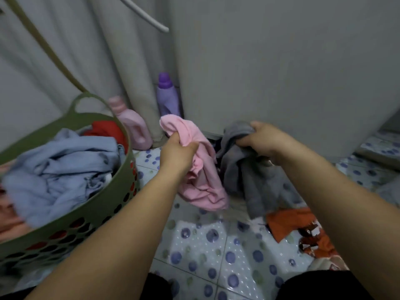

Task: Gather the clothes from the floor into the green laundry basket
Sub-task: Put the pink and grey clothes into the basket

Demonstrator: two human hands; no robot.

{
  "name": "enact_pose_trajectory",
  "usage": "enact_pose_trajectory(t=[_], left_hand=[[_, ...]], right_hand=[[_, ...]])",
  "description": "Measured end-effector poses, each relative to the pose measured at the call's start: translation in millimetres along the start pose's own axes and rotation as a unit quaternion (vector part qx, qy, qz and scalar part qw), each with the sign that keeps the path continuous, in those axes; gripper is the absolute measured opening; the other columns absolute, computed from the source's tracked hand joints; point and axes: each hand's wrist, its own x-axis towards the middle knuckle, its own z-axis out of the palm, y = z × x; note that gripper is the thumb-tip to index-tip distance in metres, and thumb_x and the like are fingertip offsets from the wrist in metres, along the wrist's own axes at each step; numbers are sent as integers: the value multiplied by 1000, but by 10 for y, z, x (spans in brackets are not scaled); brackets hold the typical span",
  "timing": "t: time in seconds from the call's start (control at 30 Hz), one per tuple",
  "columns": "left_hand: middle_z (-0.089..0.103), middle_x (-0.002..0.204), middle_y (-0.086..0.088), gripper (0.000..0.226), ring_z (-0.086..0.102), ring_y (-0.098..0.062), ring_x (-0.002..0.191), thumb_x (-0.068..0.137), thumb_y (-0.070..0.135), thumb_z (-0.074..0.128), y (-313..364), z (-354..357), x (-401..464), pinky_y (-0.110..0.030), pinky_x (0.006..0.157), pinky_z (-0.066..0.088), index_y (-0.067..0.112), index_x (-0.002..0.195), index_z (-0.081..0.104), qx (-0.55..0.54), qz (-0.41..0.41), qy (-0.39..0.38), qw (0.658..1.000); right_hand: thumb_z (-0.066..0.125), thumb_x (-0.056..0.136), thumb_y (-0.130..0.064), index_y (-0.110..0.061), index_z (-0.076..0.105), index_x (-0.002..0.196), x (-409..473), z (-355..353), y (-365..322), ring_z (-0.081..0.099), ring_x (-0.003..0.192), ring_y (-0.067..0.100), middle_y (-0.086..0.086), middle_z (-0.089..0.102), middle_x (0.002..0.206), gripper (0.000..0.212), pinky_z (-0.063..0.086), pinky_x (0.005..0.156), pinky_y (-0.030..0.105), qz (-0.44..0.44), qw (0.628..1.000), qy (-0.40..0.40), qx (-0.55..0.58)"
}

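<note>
My left hand (176,154) grips a pink garment (201,185) that hangs above the tiled floor. My right hand (259,139) grips a grey garment (253,178), whose lower end trails down toward the floor. The green laundry basket (104,204) stands to the left, holding a light blue garment (60,169) and a red one (106,131). An orange patterned garment (290,224) lies on the floor at the right, partly under my right forearm.
A pink detergent bottle (134,128) and a purple one (167,98) stand against the grey curtain behind the basket. A grey appliance wall (281,72) fills the back right. The floor (216,256) has blue-dotted tiles.
</note>
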Motion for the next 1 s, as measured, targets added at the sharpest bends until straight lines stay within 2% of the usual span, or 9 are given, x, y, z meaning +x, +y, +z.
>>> enact_pose_trajectory(t=[0.07, 0.13, 0.27, 0.33, 0.43, 0.7, 0.87, 0.93, 1.0], left_hand=[[64, 96, -5, 19, 63, -26, 92, 87, 14, 61, 175, -255, -3, -31, 87, 51, 15, 106, 62, -61, 15, 26, 998], [63, 97, -5, 22, 62, -23, 91, 88, 12, 60, 356, -512, -9, -31, 83, 53, 13, 110, 60, -135, 22, 51, 989], [63, 94, -5, 12, 63, -24, 88, 91, 12, 57, 712, -1188, -19, -33, 78, 55, 15, 102, 58, -237, 59, 116, 963], [63, 79, -6, 12, 62, -24, 72, 92, 9, 55, 834, -1485, -13, -36, 70, 55, 19, 86, 55, -287, 68, 133, 946], [61, 69, -5, 14, 59, -13, 47, 93, 8, 54, 922, -1948, 11, -29, 54, 55, 21, 88, 55, -339, 81, 172, 921], [67, 99, -18, 17, 67, -29, 81, 93, 10, 53, 713, -2839, 92, -47, 79, 56, 13, 109, 58, -460, 98, 216, 856], [64, 123, -20, 48, 65, -34, 108, 88, 26, 61, 253, -3285, 219, -52, 89, 54, 7, 132, 53, -562, 39, 197, 802], [66, 118, -19, 53, 68, -32, 98, 85, 30, 63, -62, -3340, 245, -46, 75, 60, 7, 131, 54, -510, -39, 206, 834], [63, 118, -20, 71, 68, -31, 91, 73, 36, 71, -371, -3321, 229, -45, 70, 60, 7, 134, 50, -348, -169, 236, 891]], right_hand=[[54, 90, -1, -15, 57, 96, -154, 59, -401, 59, 56, 7, 4, 57, 76, 16, 42, 37, 9, -31, 980, 5, 195], [49, 92, 2, -19, 50, 82, -281, 128, -773, 55, 55, 3, -1, 55, 74, 23, 45, 38, 9, -75, 943, 4, 324], [49, 92, 0, -21, 49, 83, -420, 433, -1486, 59, 66, 10, -1, 58, 78, 23, 51, 56, 23, -160, 897, -15, 411], [49, 91, 2, -20, 51, 85, -445, 585, -1806, 60, 75, 15, 1, 60, 81, 23, 53, 72, 31, -197, 880, -17, 432], [49, 89, 4, -18, 52, 84, -503, 813, -2288, 59, 82, 21, 4, 60, 81, 23, 50, 88, 43, -240, 853, -51, 461], [48, 91, 5, -18, 57, 93, -546, 1453, -3041, 63, 77, 14, 2, 64, 85, 24, 53, 85, 37, -288, 802, -165, 496], [47, 92, 1, -14, 58, 108, -393, 1754, -3098, 68, 78, 18, 7, 67, 90, 24, 58, 71, 34, -220, 734, -236, 597], [49, 92, -3, -14, 60, 105, -169, 1918, -2902, 67, 89, 25, 9, 67, 96, 20, 56, 77, 37, -146, 766, -244, 577], [53, 91, -8, -10, 59, 107, 66, 2050, -2632, 61, 107, 35, 14, 64, 107, 17, 53, 88, 42, -111, 923, -186, 318]])
